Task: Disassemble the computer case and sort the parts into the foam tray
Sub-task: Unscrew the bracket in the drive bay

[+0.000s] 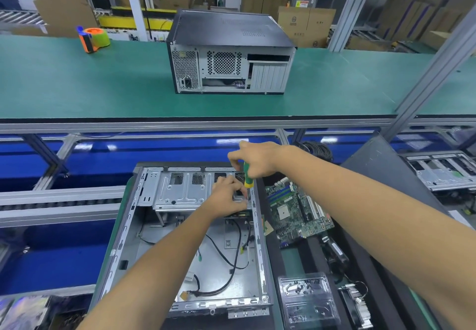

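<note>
An open computer case (pixel 128 229) lies flat in front of me, with loose black cables (pixel 231 268) on its floor and a silver drive cage (pixel 177 190) at its far end. My right hand (pixel 257 159) grips a green and yellow screwdriver (pixel 247 176) held upright, tip down at the cage's right corner by the case wall. My left hand (pixel 226 195) rests on the cage right beside the tip, fingers curled at the spot; I cannot tell what they pinch. A removed motherboard (pixel 296 211) lies to the right of the case.
A clear plastic tray (pixel 309 301) with small parts sits near right, beside a fan with heatsink (pixel 355 306). A black panel (pixel 386 172) leans at the right. A closed computer case (pixel 229 54) and a tape dispenser (pixel 92 38) stand on the upper green shelf.
</note>
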A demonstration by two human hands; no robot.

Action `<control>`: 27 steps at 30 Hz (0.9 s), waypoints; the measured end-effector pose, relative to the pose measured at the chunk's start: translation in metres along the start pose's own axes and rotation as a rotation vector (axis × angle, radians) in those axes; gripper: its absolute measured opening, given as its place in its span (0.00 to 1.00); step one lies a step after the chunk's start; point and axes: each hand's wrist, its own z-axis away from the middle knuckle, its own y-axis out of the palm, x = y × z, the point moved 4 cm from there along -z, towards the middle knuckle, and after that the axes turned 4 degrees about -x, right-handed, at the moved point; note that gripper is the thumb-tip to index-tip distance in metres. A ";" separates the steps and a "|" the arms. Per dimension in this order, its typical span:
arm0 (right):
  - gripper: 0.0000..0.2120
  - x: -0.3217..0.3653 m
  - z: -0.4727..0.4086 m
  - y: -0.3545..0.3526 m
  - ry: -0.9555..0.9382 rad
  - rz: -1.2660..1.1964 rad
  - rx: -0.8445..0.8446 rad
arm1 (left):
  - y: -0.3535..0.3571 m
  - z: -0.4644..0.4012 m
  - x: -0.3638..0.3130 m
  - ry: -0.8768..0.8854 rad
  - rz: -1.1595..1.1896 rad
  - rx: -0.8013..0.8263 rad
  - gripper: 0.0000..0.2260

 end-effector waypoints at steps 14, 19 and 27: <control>0.10 -0.009 -0.001 0.004 -0.020 0.156 -0.078 | -0.001 0.001 -0.002 -0.011 0.030 -0.005 0.06; 0.11 -0.006 -0.001 0.008 -0.098 0.048 -0.089 | -0.002 0.001 0.000 0.014 0.011 -0.008 0.06; 0.12 -0.012 0.002 0.007 -0.067 0.062 -0.134 | -0.006 0.002 -0.004 0.046 -0.046 0.035 0.07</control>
